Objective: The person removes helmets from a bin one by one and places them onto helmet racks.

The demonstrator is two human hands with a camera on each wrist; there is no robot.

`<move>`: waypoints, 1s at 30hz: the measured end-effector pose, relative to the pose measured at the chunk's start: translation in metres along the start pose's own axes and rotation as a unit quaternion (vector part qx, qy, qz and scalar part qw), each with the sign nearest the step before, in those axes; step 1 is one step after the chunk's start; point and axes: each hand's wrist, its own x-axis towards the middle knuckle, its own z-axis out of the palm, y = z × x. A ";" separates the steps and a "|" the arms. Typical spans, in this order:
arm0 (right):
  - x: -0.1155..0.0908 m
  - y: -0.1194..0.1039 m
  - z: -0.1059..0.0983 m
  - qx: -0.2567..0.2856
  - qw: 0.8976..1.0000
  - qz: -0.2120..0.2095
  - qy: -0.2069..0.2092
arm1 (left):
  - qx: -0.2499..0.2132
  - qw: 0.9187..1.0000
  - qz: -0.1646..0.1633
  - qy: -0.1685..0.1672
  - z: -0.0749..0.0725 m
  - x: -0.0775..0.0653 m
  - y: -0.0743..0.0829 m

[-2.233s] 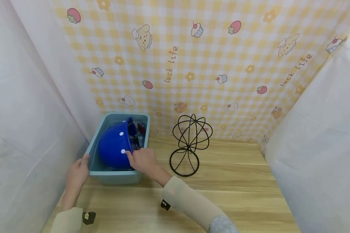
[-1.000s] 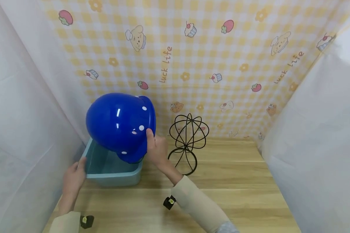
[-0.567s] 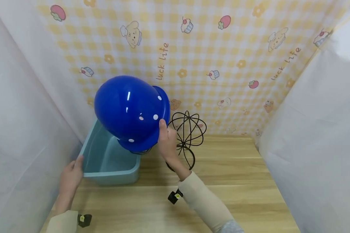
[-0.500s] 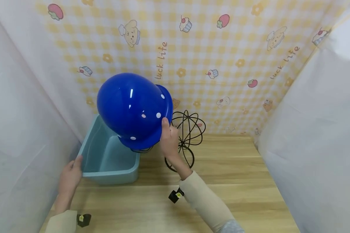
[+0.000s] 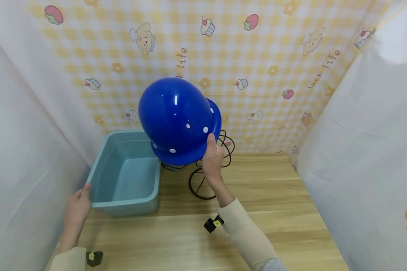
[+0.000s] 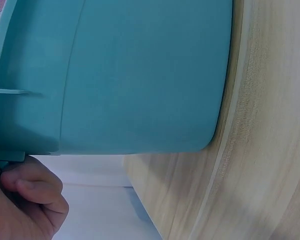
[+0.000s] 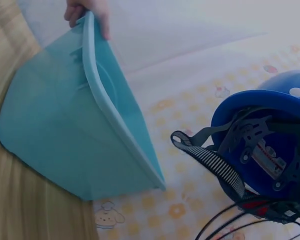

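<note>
A blue hard hat with white dots hangs in the air, crown up and tilted, between the bin and the stand. My right hand grips its brim, thumb on the outside. The right wrist view shows the hat's inner suspension and a striped chin strap dangling below. My left hand holds the near left corner of a light blue plastic bin, fingers curled under the rim. Partly hidden behind the hat and right hand is a black wire stand.
The bin and stand rest on a wood-grain table. A yellow checked cloth hangs behind, with white sheets on both sides. Black wires of the stand come close to the hat in the right wrist view.
My right hand has lifted the hard hat out of the bin and carried it up and rightward toward the stand, now covering part of it. My left hand keeps holding the bin's rim.
</note>
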 end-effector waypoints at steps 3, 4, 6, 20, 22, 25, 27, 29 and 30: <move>-0.001 -0.002 -0.008 0.012 0.999 0.026 0.020 | -0.002 1.000 -0.004 -0.004 0.000 0.000 0.000; -0.001 -0.002 -0.010 0.019 0.999 0.031 0.025 | -0.001 1.000 -0.005 -0.006 0.000 0.000 0.000; -0.001 -0.002 -0.015 0.030 0.998 0.035 0.036 | 0.001 1.000 -0.008 -0.004 0.000 0.000 0.000; -0.007 0.002 -0.046 0.066 0.988 0.064 0.125 | 0.016 1.000 -0.002 0.007 0.000 0.002 0.000; -0.010 0.005 -0.050 0.063 0.987 0.062 0.134 | 0.008 1.000 -0.004 0.007 0.000 0.003 -0.001; -0.014 0.010 -0.054 0.068 0.986 0.062 0.142 | 0.000 1.000 -0.006 0.004 0.000 0.005 -0.004; -0.017 0.015 -0.056 0.074 0.984 0.062 0.148 | 0.000 1.000 -0.005 0.000 0.000 0.006 -0.005; -0.019 0.019 -0.057 0.081 0.982 0.064 0.155 | -0.002 1.000 -0.003 -0.001 0.000 0.006 -0.006; -0.020 0.021 -0.058 0.082 0.982 0.067 0.157 | 0.000 1.000 -0.002 0.000 0.000 0.006 -0.006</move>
